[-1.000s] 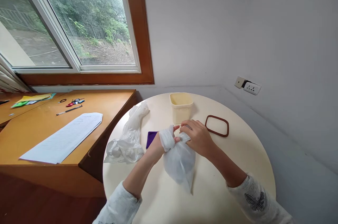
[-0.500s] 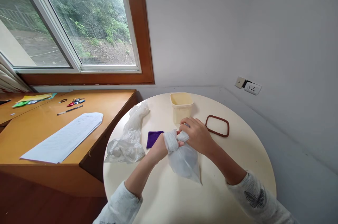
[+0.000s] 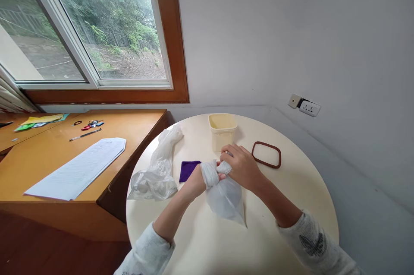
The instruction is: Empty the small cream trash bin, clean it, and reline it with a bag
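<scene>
A whitish plastic bag hangs over the round table, its top twisted and wrapped around my left hand. The fingers of my left hand are mostly hidden under the plastic, closed on the bag's neck. My right hand pinches the twisted end of the same bag from above. Just behind my hands stands a cream bin, open at the top. A purple cloth lies beside my left hand, and a brown rounded frame lies flat to the right.
Another clear plastic bag lies crumpled on the left of the round table. Paper sheets, a pen and keys rest on the wooden desk. A wall socket is at the right.
</scene>
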Action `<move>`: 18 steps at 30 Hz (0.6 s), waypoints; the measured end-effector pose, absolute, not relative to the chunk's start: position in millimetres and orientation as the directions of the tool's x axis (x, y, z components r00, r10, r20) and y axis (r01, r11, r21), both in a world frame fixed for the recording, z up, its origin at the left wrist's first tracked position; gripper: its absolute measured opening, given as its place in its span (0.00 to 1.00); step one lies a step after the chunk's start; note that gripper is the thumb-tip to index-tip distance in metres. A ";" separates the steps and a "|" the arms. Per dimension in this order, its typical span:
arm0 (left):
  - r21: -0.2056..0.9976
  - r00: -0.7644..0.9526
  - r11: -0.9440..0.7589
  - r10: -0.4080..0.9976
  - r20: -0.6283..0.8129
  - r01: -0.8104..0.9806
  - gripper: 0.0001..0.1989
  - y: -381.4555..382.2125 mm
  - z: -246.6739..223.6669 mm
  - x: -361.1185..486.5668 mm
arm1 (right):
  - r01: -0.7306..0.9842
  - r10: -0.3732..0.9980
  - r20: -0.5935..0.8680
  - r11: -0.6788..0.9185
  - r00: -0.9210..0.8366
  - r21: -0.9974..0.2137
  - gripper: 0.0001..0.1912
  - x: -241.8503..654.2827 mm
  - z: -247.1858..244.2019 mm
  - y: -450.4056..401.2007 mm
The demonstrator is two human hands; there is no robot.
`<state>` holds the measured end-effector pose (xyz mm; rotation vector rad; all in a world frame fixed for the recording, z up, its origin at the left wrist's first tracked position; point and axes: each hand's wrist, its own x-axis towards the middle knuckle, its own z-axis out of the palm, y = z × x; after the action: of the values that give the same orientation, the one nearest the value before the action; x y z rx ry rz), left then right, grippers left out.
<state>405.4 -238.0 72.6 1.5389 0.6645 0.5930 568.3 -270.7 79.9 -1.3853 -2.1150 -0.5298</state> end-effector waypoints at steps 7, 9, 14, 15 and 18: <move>0.998 0.715 -0.037 0.699 -0.011 0.052 0.13 -238.5 73.1 407.0 | 0.919 0.701 0.638 0.394 -0.318 0.025 0.06 568.7 78.5 -269.6; 0.998 0.716 -0.041 0.698 0.001 0.039 0.13 -238.3 72.1 407.0 | 0.920 0.702 0.638 0.390 -0.317 0.028 0.06 568.9 77.7 -269.2; 0.996 0.707 -0.062 0.707 -0.006 0.070 0.13 -237.8 70.3 406.9 | 0.923 0.712 0.628 0.385 -0.314 0.024 0.06 568.9 75.9 -269.1; 0.995 0.704 -0.066 0.710 -0.007 0.077 0.13 -238.0 70.6 406.9 | 0.921 0.714 0.625 0.389 -0.316 0.021 0.07 568.8 75.8 -269.1; 0.992 0.698 -0.079 0.716 -0.009 0.095 0.12 -238.9 72.4 407.2 | 0.915 0.714 0.619 0.402 -0.328 0.022 0.08 568.5 75.9 -268.9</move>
<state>407.2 -238.9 72.4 1.5903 0.6782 0.5859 568.5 -268.9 75.9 -1.3851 -2.1382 -0.5063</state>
